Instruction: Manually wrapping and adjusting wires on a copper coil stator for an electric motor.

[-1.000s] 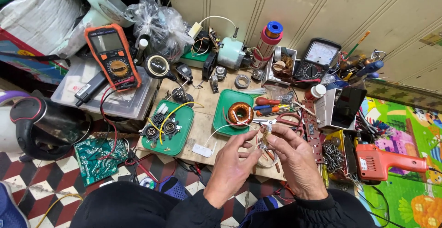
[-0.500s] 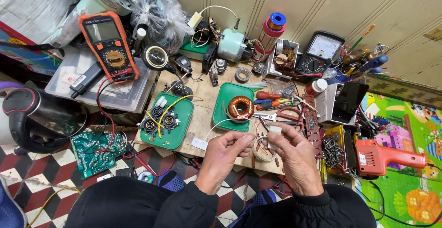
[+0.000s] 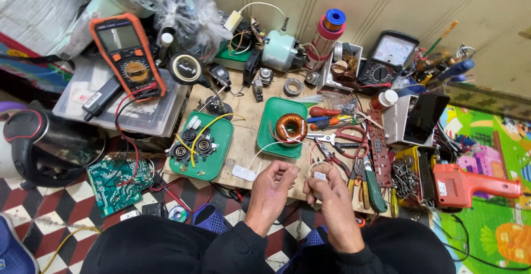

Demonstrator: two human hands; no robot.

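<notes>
Working so close to the bench's [image 3: 243, 141] crowded front edge, the thin white wire [image 3: 260, 151] could snag on the pliers [image 3: 337, 160] or tug its paper tag [image 3: 244, 173] loose, I'd judge, since it trails across the clutter to the copper coil [image 3: 291, 127] on the green tray [image 3: 271, 136]. The left hand [image 3: 274, 188] is pinched nearly closed on that wire. The right hand [image 3: 326, 188] is curled narrow around a small white piece [image 3: 319, 175], both above the front edge.
</notes>
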